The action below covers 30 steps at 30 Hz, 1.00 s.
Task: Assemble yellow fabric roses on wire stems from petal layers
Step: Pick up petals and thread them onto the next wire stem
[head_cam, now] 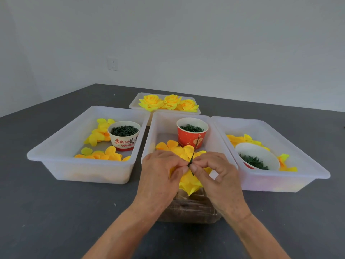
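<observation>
Left hand (160, 172) and right hand (214, 172) together pinch a thin green wire stem (194, 152) above crumpled yellow petal layers (188, 182).

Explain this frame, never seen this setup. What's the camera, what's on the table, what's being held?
No robot: a person's two bare hands, seen from a head-worn camera looking forward and down. The left hand and right hand together pinch a green wire stem pushed through yellow petals. On the dark table sit white trays: three hold loose petals and cups of green parts, such as the red cup. The far tray holds three finished roses.
</observation>
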### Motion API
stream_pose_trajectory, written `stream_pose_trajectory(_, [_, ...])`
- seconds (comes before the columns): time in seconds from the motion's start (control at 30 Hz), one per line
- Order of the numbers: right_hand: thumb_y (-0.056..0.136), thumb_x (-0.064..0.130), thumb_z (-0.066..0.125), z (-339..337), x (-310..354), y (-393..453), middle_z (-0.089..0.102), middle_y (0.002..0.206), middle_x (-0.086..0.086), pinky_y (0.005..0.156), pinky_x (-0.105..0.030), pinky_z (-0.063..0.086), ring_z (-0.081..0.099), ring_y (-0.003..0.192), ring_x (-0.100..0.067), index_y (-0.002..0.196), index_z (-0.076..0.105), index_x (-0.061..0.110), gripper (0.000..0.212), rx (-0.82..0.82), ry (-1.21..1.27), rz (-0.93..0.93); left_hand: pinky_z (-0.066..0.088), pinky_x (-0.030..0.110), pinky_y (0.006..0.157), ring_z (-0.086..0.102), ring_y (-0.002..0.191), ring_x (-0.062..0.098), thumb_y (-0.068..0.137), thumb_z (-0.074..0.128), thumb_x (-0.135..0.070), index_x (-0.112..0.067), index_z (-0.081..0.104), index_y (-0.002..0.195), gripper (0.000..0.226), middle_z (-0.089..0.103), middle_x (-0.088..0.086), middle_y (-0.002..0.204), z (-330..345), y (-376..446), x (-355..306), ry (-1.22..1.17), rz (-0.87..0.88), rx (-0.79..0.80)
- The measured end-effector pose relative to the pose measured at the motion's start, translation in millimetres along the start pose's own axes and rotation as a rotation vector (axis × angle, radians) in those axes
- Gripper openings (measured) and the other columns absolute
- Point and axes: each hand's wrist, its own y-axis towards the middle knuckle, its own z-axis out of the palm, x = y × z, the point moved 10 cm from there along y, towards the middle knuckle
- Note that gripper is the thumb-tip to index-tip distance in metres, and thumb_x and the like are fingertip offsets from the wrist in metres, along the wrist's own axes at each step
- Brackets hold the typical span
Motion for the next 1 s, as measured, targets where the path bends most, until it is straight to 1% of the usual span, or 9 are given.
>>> stream_pose_trajectory(0.13, [0.078, 0.016, 0.074, 1.0, 1.5, 7.7, 0.068, 0.082, 0.008, 0.081, -0.022, 0.044, 0.058, 0.093, -0.01, 0.07, 0.068, 0.035, 0.022, 0.078, 0.021, 0.091, 0.043, 0.019, 0.085, 0.056, 0.091, 0.0, 0.082, 0.07, -0.021, -0.022, 0.076, 0.09, 0.01, 0.07, -0.013, 0.089, -6.9, 4.9, 3.9, -0.051, -0.047, 0.04])
stream_pose_trajectory(0.2, [0.079, 0.019, 0.073, 1.7, 4.0, 11.9, 0.068, 0.083, 0.008, 0.08, -0.021, 0.042, 0.058, 0.092, -0.01, 0.07, 0.067, 0.036, 0.02, 0.106, -0.021, 0.112, 0.041, 0.004, 0.075, 0.057, 0.093, -0.007, 0.085, 0.065, -0.028, -0.027, 0.074, 0.097, 0.015, 0.067, -0.02, 0.094, -22.8, 3.5, 15.2, -0.157, -0.147, -0.036])
stream_pose_trajectory(0.27, [0.081, 0.019, 0.072, 3.9, 7.5, 13.9, 0.066, 0.082, 0.012, 0.078, -0.016, 0.041, 0.057, 0.089, -0.004, 0.07, 0.066, 0.034, 0.019, 0.124, -0.086, 0.109, 0.039, 0.0, 0.071, 0.058, 0.09, -0.013, 0.087, 0.061, -0.031, -0.026, 0.073, 0.097, 0.017, 0.067, -0.023, 0.092, -36.8, 0.7, 25.6, -0.239, -0.218, -0.126])
stream_pose_trajectory(0.4, [0.086, 0.018, 0.067, 4.9, 15.7, 16.7, 0.064, 0.078, 0.015, 0.064, -0.005, 0.036, 0.054, 0.084, 0.002, 0.075, 0.065, 0.02, 0.011, 0.111, -0.106, 0.087, 0.037, -0.003, 0.069, 0.057, 0.086, -0.017, 0.088, 0.06, -0.027, -0.018, 0.074, 0.096, 0.018, 0.067, -0.023, 0.087, -43.1, -3.7, 30.3, -0.271, -0.252, -0.16])
stream_pose_trajectory(0.57, [0.088, 0.015, 0.063, 2.5, 20.8, 23.6, 0.063, 0.073, 0.01, 0.06, -0.009, 0.037, 0.054, 0.073, -0.004, 0.073, 0.061, 0.02, 0.016, 0.077, -0.093, 0.062, 0.041, 0.001, 0.076, 0.06, 0.091, -0.006, 0.09, 0.059, -0.018, -0.022, 0.072, 0.101, 0.017, 0.069, -0.017, 0.092, -33.4, -8.4, 39.6, -0.212, -0.3, -0.143])
stream_pose_trajectory(0.7, [0.086, 0.014, 0.066, -6.3, 13.1, 30.4, 0.059, 0.065, 0.014, 0.064, -0.016, 0.038, 0.053, 0.066, -0.002, 0.063, 0.055, 0.031, 0.031, 0.032, -0.049, 0.114, 0.046, 0.015, 0.08, 0.058, 0.088, 0.0, 0.088, 0.059, -0.009, -0.025, 0.07, 0.097, 0.021, 0.067, -0.016, 0.094, -29.0, -15.0, 49.5, -0.105, -0.371, -0.146])
stream_pose_trajectory(0.77, [0.086, 0.014, 0.066, -6.3, 10.1, 32.2, 0.06, 0.065, 0.014, 0.067, -0.022, 0.039, 0.054, 0.068, -0.005, 0.063, 0.056, 0.031, 0.031, 0.032, -0.037, 0.137, 0.042, 0.007, 0.071, 0.057, 0.083, -0.003, 0.08, 0.069, -0.016, -0.032, 0.067, 0.084, 0.016, 0.063, -0.023, 0.084, -16.4, -16.9, 49.1, -0.111, -0.378, -0.057])
stream_pose_trajectory(0.87, [0.086, 0.014, 0.066, -4.1, 14.0, 31.1, 0.062, 0.069, 0.012, 0.069, -0.025, 0.043, 0.057, 0.072, -0.01, 0.066, 0.058, 0.029, 0.027, 0.04, -0.022, 0.121, 0.042, 0.006, 0.066, 0.057, 0.081, -0.007, 0.067, 0.079, -0.028, -0.035, 0.066, 0.07, 0.016, 0.066, -0.023, 0.075, 9.2, -18.7, 46.4, -0.257, -0.399, 0.081])
stream_pose_trajectory(1.0, [0.087, 0.013, 0.064, -1.7, 18.4, 26.9, 0.065, 0.074, 0.005, 0.071, -0.027, 0.047, 0.06, 0.076, -0.014, 0.071, 0.062, 0.022, 0.019, 0.053, 0.014, 0.105, 0.05, 0.014, 0.067, 0.066, 0.078, 0.001, 0.064, 0.081, -0.013, -0.032, 0.071, 0.072, 0.023, 0.072, -0.016, 0.075, 16.9, -15.3, 49.5, -0.522, -0.458, 0.034])
